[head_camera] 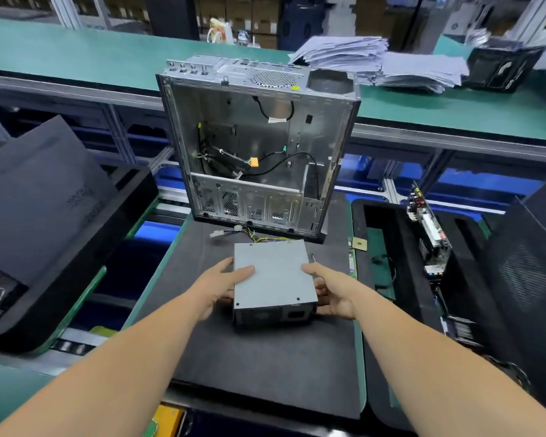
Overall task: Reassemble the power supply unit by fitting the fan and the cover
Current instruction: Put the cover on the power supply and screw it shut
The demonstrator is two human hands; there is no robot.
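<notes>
A grey metal power supply unit (273,277) lies on the dark mat (259,367) with its flat cover facing up. Its dark front face with a socket points toward me. A bundle of yellow and black wires (252,236) with white plugs runs out of its far end. My left hand (221,287) grips the unit's left side, thumb on top of the cover. My right hand (333,291) grips the right side, thumb on the cover's edge. No separate fan is visible.
An open, stripped computer case (256,146) stands just behind the unit. Black foam trays (44,234) lie at the left. At the right a tray holds circuit boards (427,227). A screwdriver tip (313,257) lies beside the unit. Stacked papers (379,63) sit on the far green bench.
</notes>
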